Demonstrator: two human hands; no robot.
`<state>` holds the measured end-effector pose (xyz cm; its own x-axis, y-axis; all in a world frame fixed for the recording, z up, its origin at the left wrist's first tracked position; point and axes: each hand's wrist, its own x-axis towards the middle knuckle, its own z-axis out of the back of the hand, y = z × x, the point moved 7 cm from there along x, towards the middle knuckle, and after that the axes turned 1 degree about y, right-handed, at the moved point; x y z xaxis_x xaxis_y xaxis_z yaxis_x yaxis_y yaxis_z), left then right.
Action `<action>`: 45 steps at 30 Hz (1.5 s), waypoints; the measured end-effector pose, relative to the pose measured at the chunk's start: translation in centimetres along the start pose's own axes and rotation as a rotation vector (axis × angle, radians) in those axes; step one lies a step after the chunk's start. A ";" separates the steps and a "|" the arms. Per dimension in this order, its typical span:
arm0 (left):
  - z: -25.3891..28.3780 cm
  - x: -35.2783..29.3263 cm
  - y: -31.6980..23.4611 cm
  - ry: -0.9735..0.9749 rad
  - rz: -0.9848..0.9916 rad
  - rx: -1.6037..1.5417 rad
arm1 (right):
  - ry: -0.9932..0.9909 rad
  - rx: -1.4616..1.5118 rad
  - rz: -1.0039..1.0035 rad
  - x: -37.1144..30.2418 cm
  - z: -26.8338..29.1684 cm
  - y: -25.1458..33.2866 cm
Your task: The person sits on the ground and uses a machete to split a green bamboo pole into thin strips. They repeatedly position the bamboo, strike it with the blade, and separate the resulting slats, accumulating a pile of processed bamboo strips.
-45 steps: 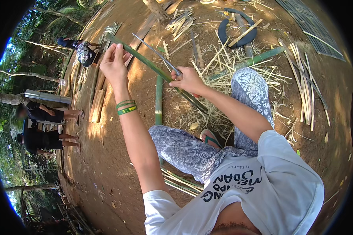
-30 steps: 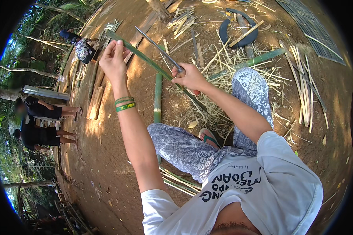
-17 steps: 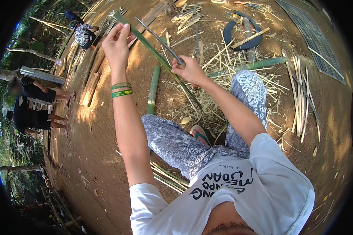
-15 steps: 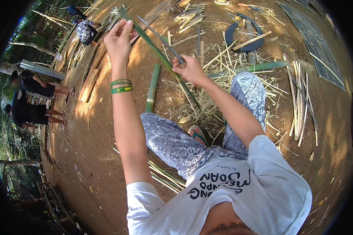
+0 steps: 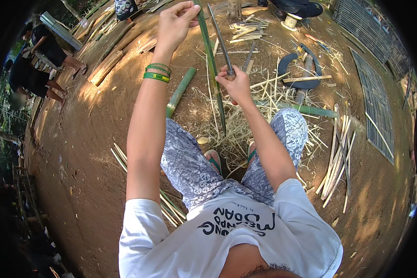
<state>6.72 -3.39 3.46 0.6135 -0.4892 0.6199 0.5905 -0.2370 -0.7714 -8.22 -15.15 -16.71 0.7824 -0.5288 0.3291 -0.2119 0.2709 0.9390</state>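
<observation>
the hands are set apart, each clamped on a part of the work. the left hand pinches the far end of a green bamboo strip between thumb and fingers. the right hand is closed around the handle of a knife; the blade points to the far side, just right of the strip. the strip is held above the ground, its near end pointing toward the feet; whether that end touches the shavings below cannot be told.

the work surface is bare brown ground, dappled with sunlight. pale shavings cover it between and beyond the knees. a green bamboo section lies left of the strip; a second green pole extends beyond the right knee. a bundle of thin strips lies at right, near a flat slatted panel. a dark c-shaped object rests farther off, under a pale stick. split pieces are heaped beside a tree trunk.

the site is outdoors: logs lie at far left, and two people in dark clothing stand beyond them.
</observation>
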 end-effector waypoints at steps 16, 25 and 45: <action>-1.1 -0.7 -1.0 -0.009 0.085 -0.001 | -0.034 0.026 -0.023 -0.1 0.1 -0.3; -0.9 -0.9 -1.4 0.003 0.084 -0.011 | -0.031 0.068 -0.006 -0.4 -0.1 -0.4; -0.7 -0.3 -1.3 0.056 0.082 0.087 | -0.050 0.103 0.026 -0.5 -0.2 -0.6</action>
<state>5.39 -3.57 4.15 0.6325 -0.5508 0.5446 0.5845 -0.1219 -0.8022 -8.32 -14.88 -17.46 0.7459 -0.5632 0.3557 -0.2926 0.2026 0.9345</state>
